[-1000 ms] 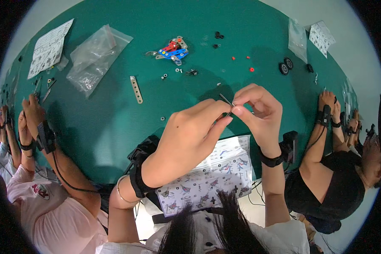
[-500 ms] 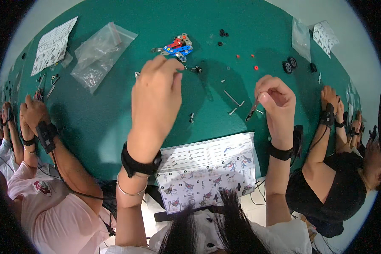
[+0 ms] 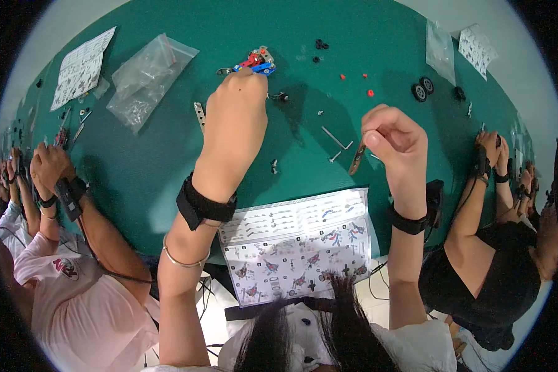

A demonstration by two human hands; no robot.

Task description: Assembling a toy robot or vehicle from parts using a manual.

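Observation:
My right hand (image 3: 400,139) pinches a narrow dark metal strip (image 3: 356,158) between thumb and fingers, its free end slanting down over the table. My left hand (image 3: 235,121) is turned knuckles up, with its fingers curled down and its fingertips hidden. It lies at the near edge of a heap of red, blue and grey perforated strips (image 3: 263,67). Beside that hand, a pale perforated strip (image 3: 199,115) shows on its left and a small black part (image 3: 283,97) on its right. An L-shaped hex key (image 3: 336,137) and a screw (image 3: 335,157) lie left of my right hand.
A printed instruction sheet (image 3: 297,248) lies at the near table edge. Clear plastic bags (image 3: 152,77) are at the far left. Black wheels (image 3: 423,90), red pieces (image 3: 370,93) and small black rings (image 3: 320,44) are scattered farther off. Other people (image 3: 84,291) work on both sides.
My left hand has moved slightly away from me, over the near side of the heap, uncovering the pale strip. My right hand has shifted a little left with the dark strip.

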